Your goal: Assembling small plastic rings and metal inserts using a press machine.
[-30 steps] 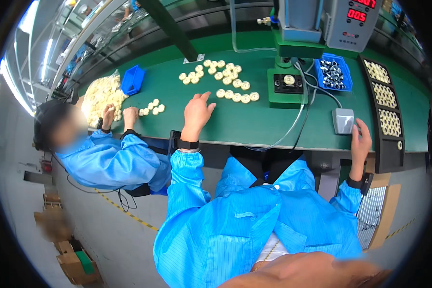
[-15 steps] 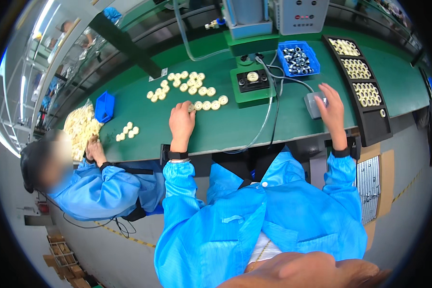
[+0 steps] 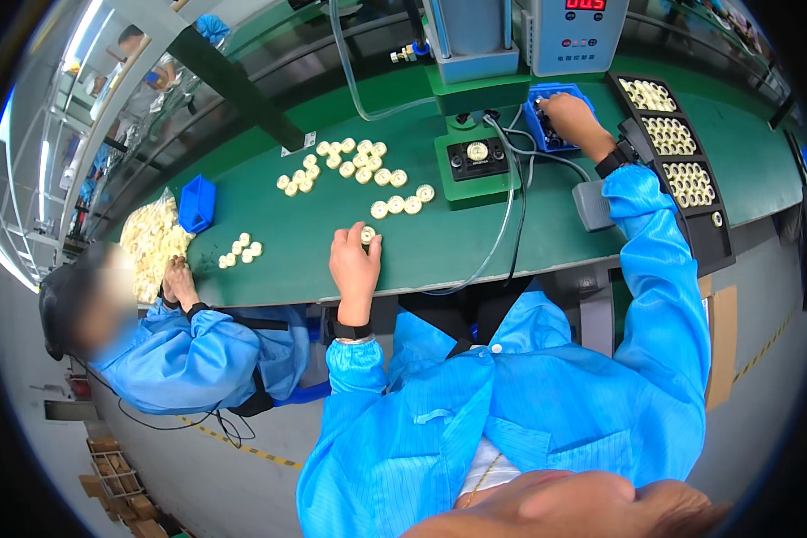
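Note:
My left hand (image 3: 354, 264) pinches a small cream-coloured round wheel-like part (image 3: 368, 235) near the front edge of the green table. A short row of similar cream wheels (image 3: 395, 206) lies just beyond it, with a looser cluster (image 3: 362, 161) farther back. My right hand (image 3: 579, 124) reaches into a blue bin (image 3: 560, 90) of small dark and shiny metal pieces; its fingertips are hidden in there. Left of that bin stands a green press (image 3: 457, 184), and another cream wheel (image 3: 477, 151) sits in its black fixture.
A grey box (image 3: 592, 206) with a cable lies below my right forearm. To the right is a black tray (image 3: 698, 235) with rows of cream wheels. A co-worker's hands (image 3: 181, 285) are at a heap of cream pieces (image 3: 152, 235), beside a blue bin (image 3: 196, 203).
My right hand has gone from the grey box up and away into the blue bin. My left hand has drawn one wheel off the row, toward the front edge.

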